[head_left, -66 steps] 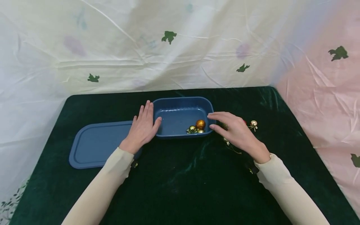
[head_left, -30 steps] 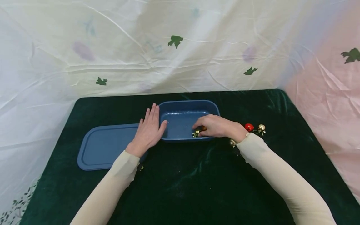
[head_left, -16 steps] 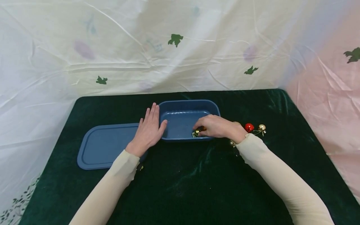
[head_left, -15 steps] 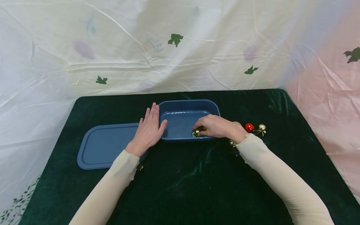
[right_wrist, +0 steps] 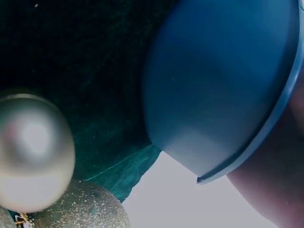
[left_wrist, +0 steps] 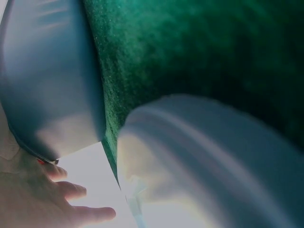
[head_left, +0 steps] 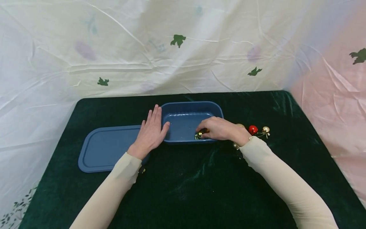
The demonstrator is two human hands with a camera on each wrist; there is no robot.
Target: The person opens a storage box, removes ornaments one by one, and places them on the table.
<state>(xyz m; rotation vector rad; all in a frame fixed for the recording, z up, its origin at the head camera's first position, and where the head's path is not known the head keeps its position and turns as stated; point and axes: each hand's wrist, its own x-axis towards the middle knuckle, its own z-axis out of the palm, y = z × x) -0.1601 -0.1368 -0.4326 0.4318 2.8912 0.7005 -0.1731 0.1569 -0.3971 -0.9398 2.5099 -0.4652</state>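
Observation:
A blue rectangular box (head_left: 183,119) stands on the table with its top uncovered. My right hand (head_left: 218,128) reaches over its right side, fingers curled round a small cluster of Christmas baubles (head_left: 199,135) by the front wall. Most of that cluster is hidden under the hand. My left hand (head_left: 149,133) lies with straight fingers along the box's left end, thumb at the rim. In the left wrist view, the box wall (left_wrist: 52,76) shows above the left fingers (left_wrist: 95,214). The right wrist view has the box's outer wall (right_wrist: 213,85) and part of the right hand (right_wrist: 270,180).
A blue lid (head_left: 110,149) lies left of the box, partly under the left forearm. To the right are a red bauble (head_left: 253,129) and a pale gold bauble (head_left: 266,129). Another gold bauble (right_wrist: 33,152) is close to the right wrist. Green velvet cloth (head_left: 183,187) covers the table.
From beside the right rim, my right hand has moved left and down into the box, its fingers closing round the baubles. It has stayed nearly still for the last second. My left hand keeps its place.

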